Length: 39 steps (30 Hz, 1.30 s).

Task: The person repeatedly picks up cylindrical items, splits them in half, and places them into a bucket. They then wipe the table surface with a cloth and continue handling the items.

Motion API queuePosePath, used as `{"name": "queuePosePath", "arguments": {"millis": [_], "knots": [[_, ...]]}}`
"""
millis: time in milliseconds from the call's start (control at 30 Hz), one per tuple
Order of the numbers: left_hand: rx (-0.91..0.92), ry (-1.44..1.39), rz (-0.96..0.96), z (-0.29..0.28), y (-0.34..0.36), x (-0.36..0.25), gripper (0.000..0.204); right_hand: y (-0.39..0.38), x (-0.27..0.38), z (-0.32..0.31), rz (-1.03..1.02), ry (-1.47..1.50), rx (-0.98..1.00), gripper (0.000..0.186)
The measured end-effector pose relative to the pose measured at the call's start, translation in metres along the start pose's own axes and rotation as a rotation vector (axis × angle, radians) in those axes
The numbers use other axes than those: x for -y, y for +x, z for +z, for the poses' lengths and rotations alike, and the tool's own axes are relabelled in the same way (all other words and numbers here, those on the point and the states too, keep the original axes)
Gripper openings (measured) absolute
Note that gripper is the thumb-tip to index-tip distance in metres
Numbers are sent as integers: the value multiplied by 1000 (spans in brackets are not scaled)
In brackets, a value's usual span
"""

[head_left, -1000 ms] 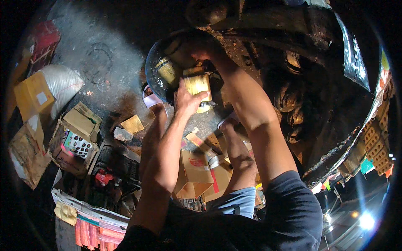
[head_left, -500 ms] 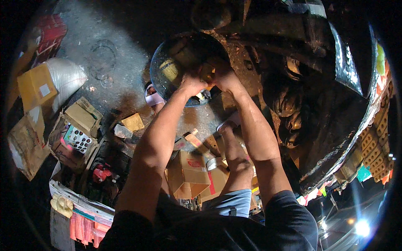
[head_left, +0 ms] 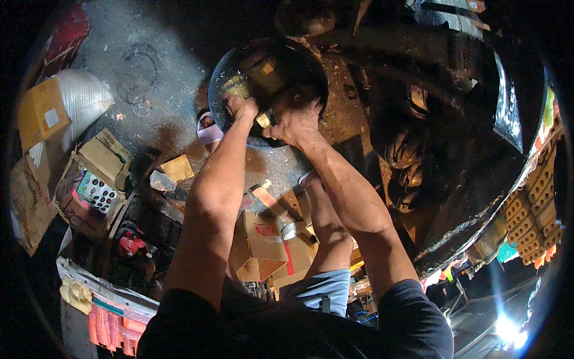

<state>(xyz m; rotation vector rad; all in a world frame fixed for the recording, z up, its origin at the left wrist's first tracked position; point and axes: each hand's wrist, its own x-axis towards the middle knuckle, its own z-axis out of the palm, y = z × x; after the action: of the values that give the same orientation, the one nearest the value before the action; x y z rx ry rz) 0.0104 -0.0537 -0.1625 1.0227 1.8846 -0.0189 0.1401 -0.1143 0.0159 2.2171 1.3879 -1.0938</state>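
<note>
Has the left hand [head_left: 240, 107] and the right hand [head_left: 296, 124] lowered inside a dark round basin [head_left: 305, 66] at the upper centre of the frame, with bare forearms [head_left: 209, 200] stretched up from the lower edge. Bends the left hand over a yellow block [head_left: 237, 88] at the left inside of the basin, with fingertips lost in shadow; cannot tell whether gripping it or only resting on it. Curls the right hand partway at the lower right of the basin, just beside a small yellow piece [head_left: 263, 120] between the two hands; cannot tell whether closed on anything. Shows an orange-brown patch [head_left: 267, 68] farther up in the basin, too dim to make out.

Has a pale slipper [head_left: 209, 135] just left of the basin, and an open cardboard box [head_left: 265, 242] near the legs at lower centre. Shows, at left of the frame, a tan block [head_left: 177, 168] beside a clear container [head_left: 162, 181], then a battered carton [head_left: 89, 221] with a white spotted sheet [head_left: 99, 194] inside. Has a white sack [head_left: 89, 99] at upper left, touching a yellow-brown box [head_left: 45, 113]. Shows a bright lamp [head_left: 507, 328] at lower right.
</note>
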Motion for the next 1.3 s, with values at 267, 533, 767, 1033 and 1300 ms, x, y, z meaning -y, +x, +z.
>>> {"name": "queuePosePath", "arguments": {"millis": [267, 533, 767, 1033, 1300], "knots": [[31, 314, 226, -50, -44, -46, 108, 3, -22, 25, -63, 247, 119, 113], [112, 298, 468, -69, -32, -52, 109, 18, -24, 14, 26, 968, 140, 68], [110, 346, 510, -62, -23, -37, 102, 20, -32, 45, -148, 675, 18, 57], [330, 495, 330, -96, -106, -45, 75, 26, -39, 48, -64, 971, 146, 56], [201, 519, 318, -72, -127, -42, 59, 66, -43, 73, 208, 1401, 340, 51]]}}
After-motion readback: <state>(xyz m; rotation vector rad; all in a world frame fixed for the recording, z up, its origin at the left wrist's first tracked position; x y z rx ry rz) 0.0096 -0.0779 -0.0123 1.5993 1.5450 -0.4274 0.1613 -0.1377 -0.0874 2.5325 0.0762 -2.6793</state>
